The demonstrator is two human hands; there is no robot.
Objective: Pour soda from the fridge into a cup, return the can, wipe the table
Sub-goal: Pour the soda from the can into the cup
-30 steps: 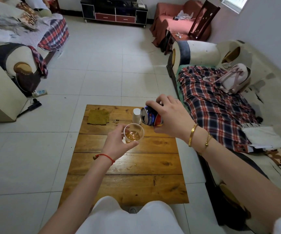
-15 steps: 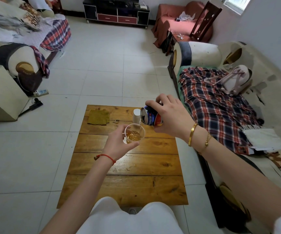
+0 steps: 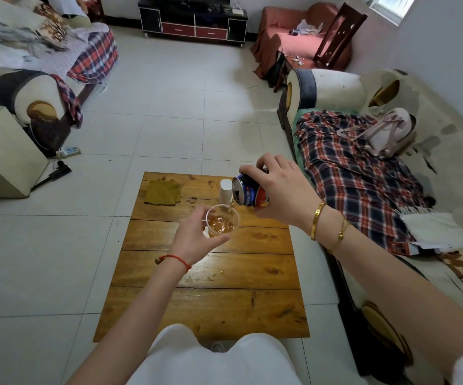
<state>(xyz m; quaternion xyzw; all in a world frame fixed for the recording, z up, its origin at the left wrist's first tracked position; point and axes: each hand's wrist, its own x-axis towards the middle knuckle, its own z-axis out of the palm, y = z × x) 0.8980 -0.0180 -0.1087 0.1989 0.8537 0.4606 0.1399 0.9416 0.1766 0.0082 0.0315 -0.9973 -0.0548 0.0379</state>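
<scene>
While 1 can (image 3: 248, 192) pours, 1 cup (image 3: 222, 224) held; 2 hands, table (image 3: 224, 309)

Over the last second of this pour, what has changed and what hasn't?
Little moved. The cup holds slightly more amber soda, and a thin stream now shows running from the can into it. No grip changed: the left hand still holds the cup above the table, and the right hand still holds the can tilted. The cloth and small white container stayed put.

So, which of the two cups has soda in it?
The clear cup held by the left hand; amber soda shows inside. The white cup stands behind it on the table, untouched.
</scene>
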